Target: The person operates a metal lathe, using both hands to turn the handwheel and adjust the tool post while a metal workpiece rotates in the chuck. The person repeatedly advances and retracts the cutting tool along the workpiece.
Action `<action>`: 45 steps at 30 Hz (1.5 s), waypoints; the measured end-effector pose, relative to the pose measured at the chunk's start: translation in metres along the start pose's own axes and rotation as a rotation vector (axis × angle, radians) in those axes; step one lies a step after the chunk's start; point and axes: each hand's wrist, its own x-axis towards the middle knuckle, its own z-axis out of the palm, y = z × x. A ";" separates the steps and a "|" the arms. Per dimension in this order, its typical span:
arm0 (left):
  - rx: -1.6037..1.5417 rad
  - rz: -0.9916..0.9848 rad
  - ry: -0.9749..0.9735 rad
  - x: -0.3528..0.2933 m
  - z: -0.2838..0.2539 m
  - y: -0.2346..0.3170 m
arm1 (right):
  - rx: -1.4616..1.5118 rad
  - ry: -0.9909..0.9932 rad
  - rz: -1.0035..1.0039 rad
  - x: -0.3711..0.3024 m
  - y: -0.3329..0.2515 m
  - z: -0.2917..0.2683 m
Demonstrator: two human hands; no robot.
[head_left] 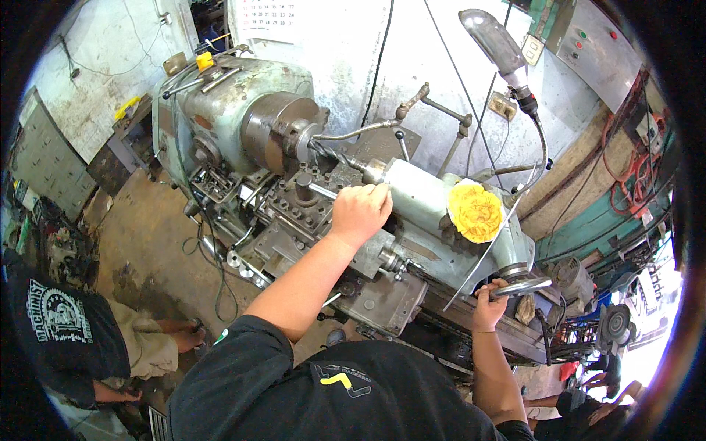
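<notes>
My left hand (360, 213) is closed in a fist, at the end of the tool post lever (322, 191) on a metal lathe. My right hand (488, 304) grips the rim of the tailstock handwheel (522, 287). From the pale green tailstock (415, 185) a twist drill bit (334, 154) points at a round metal workpiece (300, 138). The lathe chuck (272, 125) clamps that piece. Whether the drill tip is inside the workpiece, I cannot tell. A bunched yellow cloth (475, 212) lies on top of the tailstock.
A jointed pipe (401, 112) arches over the drill. The work lamp (496, 48) leans in on a flexible neck. Below, the carriage (382, 301) has projecting handles. A person in a dark shirt (70, 323) stands at left. Another person (581, 404) is at lower right.
</notes>
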 end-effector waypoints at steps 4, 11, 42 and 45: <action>-0.002 -0.001 0.005 0.000 -0.001 0.001 | -0.042 0.025 -0.022 -0.003 0.008 0.001; -0.007 -0.017 -0.008 -0.001 0.000 0.001 | -0.148 -0.029 -0.055 -0.003 0.023 -0.010; 0.009 -0.015 0.004 -0.002 0.002 0.000 | 0.474 0.450 0.817 0.084 -0.137 -0.031; -0.037 -0.009 0.051 0.000 0.002 0.000 | 0.571 0.538 0.938 0.106 -0.143 -0.027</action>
